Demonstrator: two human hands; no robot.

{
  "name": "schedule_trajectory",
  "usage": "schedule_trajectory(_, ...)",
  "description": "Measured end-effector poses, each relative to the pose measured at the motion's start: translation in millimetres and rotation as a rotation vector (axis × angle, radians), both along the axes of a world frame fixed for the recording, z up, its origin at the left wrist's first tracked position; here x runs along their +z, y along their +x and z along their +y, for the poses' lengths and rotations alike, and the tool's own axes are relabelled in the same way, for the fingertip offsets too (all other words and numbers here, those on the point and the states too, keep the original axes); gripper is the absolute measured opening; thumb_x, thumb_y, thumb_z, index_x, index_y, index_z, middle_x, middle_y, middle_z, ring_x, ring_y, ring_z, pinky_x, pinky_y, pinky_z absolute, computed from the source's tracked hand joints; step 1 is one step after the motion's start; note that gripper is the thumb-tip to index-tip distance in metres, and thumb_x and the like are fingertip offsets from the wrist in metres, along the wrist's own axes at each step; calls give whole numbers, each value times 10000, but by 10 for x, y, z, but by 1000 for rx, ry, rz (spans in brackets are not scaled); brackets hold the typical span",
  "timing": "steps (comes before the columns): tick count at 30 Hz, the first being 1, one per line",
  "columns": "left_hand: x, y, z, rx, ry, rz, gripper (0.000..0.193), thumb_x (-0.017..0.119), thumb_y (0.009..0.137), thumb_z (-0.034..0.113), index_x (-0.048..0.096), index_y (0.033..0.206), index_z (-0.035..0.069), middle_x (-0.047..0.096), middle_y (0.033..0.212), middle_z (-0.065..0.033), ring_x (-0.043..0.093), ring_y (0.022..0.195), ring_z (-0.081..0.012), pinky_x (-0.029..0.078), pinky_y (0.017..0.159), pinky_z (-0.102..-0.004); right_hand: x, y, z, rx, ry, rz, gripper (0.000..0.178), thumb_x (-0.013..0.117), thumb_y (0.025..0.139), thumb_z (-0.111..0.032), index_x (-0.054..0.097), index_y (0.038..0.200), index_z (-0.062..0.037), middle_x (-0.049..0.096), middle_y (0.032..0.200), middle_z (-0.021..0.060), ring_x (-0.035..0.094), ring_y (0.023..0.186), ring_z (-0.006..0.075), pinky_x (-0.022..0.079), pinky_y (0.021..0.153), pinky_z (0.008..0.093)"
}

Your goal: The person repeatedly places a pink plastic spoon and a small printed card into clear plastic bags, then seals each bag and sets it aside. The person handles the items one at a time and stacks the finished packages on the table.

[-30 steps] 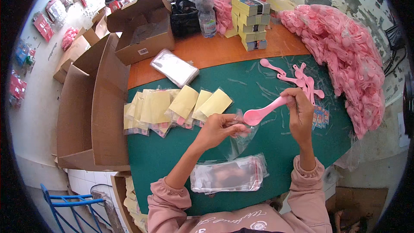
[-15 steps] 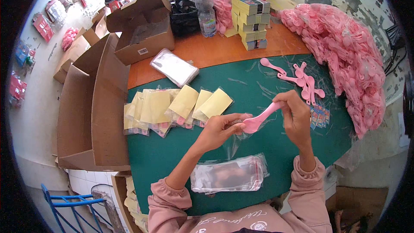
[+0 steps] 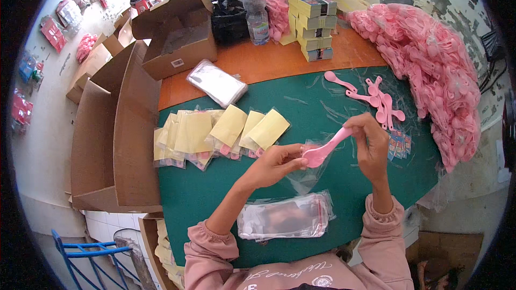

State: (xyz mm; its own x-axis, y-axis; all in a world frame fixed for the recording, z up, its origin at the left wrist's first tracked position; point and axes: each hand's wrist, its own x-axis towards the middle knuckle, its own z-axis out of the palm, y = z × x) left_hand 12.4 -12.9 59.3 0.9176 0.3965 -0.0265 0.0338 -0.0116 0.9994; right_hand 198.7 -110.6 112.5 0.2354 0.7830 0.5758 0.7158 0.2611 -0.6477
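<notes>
Above the green mat (image 3: 215, 193), a pink spoon (image 3: 321, 153) slants between my two hands. My right hand (image 3: 371, 142) pinches the end of its handle, which is raised to the upper right. At the bowl end, my left hand (image 3: 274, 165) is closed on a thin clear plastic bag (image 3: 307, 178) that hangs loosely about the bowl. Whether the bowl is inside the bag I cannot tell. Below my hands lies a stack of flat clear bags (image 3: 285, 217). Several loose pink spoons (image 3: 381, 104) rest at the far right, with small printed blue cards (image 3: 399, 145) nearer me.
Packed bags with yellow cards (image 3: 193, 133) overlap on the left. Behind them sit a white bag stack (image 3: 217, 83) and open cardboard boxes (image 3: 137, 129). A water bottle (image 3: 256, 13) and card bundles (image 3: 312, 21) stand at the back. Wrapped pink spoons (image 3: 430, 70) heap up at right.
The spoon's bowl has turned to show more of its hollow. The clear plastic has spread out around it, and my left hand has shifted slightly.
</notes>
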Motion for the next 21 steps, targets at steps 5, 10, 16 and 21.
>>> schedule_trajectory(5,15,50,-79,15,-49,-97,275,490,890,127,519,1131,-3,576,887,-6,514,800,-55,432,719,-209,-80,-181,35,126,-66,77,61,553,788,6,544,845,-14,566,772,91,567,665,181,444,607,278)
schedule_trajectory(10,71,47,-78,30,-176,-52,271,428,920,167,550,1091,-4,591,827,-5,531,762,-70,439,706,-208,-165,-120,26,89,-45,286,145,584,828,-145,555,816,-4,580,760,82,559,619,155,456,603,259)
schedule_trajectory(16,141,11,-38,67,-61,133,292,411,924,181,545,1091,-18,628,904,-65,581,851,-95,466,711,-212,-119,-141,69,346,45,-40,421,425,888,-418,601,867,-36,569,901,103,542,816,208,432,743,311)
schedule_trajectory(21,185,-24,-16,128,-289,-125,291,413,924,197,538,1084,-12,618,945,-101,594,861,-144,480,713,-233,-6,337,-125,184,-209,150,331,521,841,-353,621,872,-39,563,960,109,533,863,235,419,768,336)
